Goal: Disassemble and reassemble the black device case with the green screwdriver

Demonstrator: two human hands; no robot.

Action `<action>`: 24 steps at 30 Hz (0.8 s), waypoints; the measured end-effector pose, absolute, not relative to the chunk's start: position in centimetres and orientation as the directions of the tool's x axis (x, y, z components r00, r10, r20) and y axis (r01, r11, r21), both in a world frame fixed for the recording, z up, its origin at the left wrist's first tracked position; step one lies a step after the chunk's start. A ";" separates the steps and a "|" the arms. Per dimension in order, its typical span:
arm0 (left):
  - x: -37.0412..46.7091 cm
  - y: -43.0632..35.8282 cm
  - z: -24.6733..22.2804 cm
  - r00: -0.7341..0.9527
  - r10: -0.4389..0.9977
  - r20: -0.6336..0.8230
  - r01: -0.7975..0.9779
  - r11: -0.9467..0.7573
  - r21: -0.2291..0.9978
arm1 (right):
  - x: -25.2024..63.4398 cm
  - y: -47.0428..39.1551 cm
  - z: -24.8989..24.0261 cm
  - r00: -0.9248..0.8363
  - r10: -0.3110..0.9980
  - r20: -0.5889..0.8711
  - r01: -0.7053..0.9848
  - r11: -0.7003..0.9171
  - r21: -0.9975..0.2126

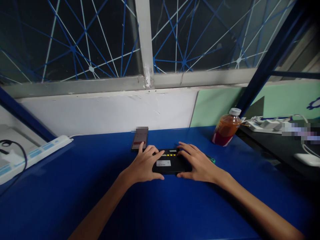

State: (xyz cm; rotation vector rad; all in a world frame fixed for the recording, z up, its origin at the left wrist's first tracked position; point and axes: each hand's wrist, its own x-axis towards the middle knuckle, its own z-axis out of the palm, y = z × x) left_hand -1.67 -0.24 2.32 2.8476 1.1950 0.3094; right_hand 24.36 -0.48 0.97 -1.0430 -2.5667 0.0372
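Note:
A flat black box point(172, 165) with a white label and a row of yellow marks lies on the blue table point(160, 206). My left hand point(146, 163) grips its left end, thumb at the near edge and fingers over the top. At the right end my right hand point(197, 163) holds it the same way, its fingers curved over the far edge. A phone point(140, 138) with a lit screen is just beyond my left hand. Partly hidden behind my right hand is a small green object point(212, 160).
An orange drink bottle point(227, 128) stands at the back right. On the left lies a white power strip point(37, 156) with a black cable. Another power strip point(270, 125) and a white adapter point(307, 159) rest on a black surface at the right. A wall and windows rise behind the table.

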 end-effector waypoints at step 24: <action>-2.2 -0.5 3.3 0.664 0.728 0.170 0.732 -0.679 0.050 | 24.5 -0.6 0.7 -0.644 0.698 0.314 0.691 0.706 -0.154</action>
